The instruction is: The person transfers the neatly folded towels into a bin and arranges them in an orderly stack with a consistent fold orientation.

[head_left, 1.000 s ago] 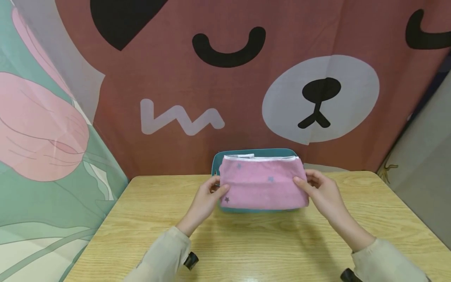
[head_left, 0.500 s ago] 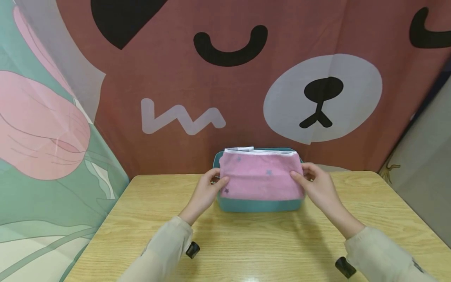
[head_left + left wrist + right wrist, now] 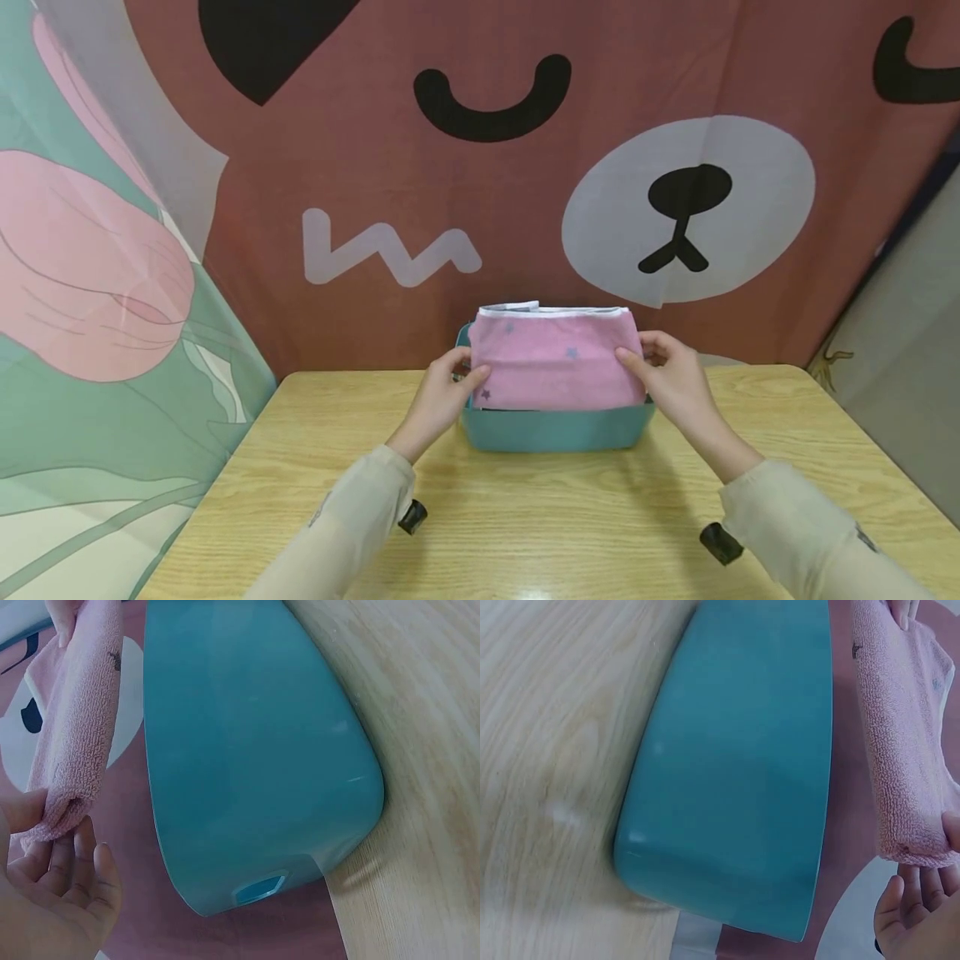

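Note:
A folded pink towel with small stars and a white edge is held by both hands over a teal plastic basket. My left hand pinches its left end, thumb in front and fingers behind. On the opposite end, my right hand grips it the same way. The left wrist view shows the towel's rolled fold apart from the basket's rim. From the right wrist, the towel likewise hangs clear above the basket wall. What lies inside the basket is hidden.
The basket stands at the back of a wood-grain table. Right behind it hangs a brown cloth with a bear face. A green floral cloth hangs on the left. Black devices sit under the sleeves.
Both hands have lifted the towel and moved it away from me, over the basket. More of the basket's front wall shows now, while the basket stays put.

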The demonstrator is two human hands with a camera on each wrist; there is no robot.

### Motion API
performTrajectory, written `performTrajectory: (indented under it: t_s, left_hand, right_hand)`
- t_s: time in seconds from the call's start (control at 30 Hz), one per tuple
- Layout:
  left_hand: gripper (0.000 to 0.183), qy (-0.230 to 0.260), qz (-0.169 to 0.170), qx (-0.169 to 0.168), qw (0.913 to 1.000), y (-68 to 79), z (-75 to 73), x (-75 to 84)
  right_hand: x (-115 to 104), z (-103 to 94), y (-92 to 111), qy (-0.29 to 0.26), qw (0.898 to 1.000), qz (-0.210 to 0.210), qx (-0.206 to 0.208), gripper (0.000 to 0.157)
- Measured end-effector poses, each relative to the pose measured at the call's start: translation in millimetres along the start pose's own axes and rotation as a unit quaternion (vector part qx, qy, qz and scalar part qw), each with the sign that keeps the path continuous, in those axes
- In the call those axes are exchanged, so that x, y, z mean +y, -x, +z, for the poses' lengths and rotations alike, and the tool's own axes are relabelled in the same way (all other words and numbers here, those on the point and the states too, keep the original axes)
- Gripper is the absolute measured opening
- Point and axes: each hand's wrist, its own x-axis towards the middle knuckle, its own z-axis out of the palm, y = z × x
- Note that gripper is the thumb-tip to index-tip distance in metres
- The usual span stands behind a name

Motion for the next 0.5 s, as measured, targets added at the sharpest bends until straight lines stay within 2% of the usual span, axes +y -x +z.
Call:
performTrajectory:
  t_s: [0.27,0.5]
  left_hand:
    - [0.017,-0.009,-0.016,0.008,0.9998,-7.9,2.6,-0.6]
    - [0.017,-0.023,-0.014,0.006,0.9996,-14.0,6.0,-9.7]
  right_hand:
    - [1.7,0.6,-8.7,0.003,1.0,-0.003,-0.006,0.039]
    - [7.1,1.9,-13.2,0.018,0.999,0.013,-0.025,0.041]
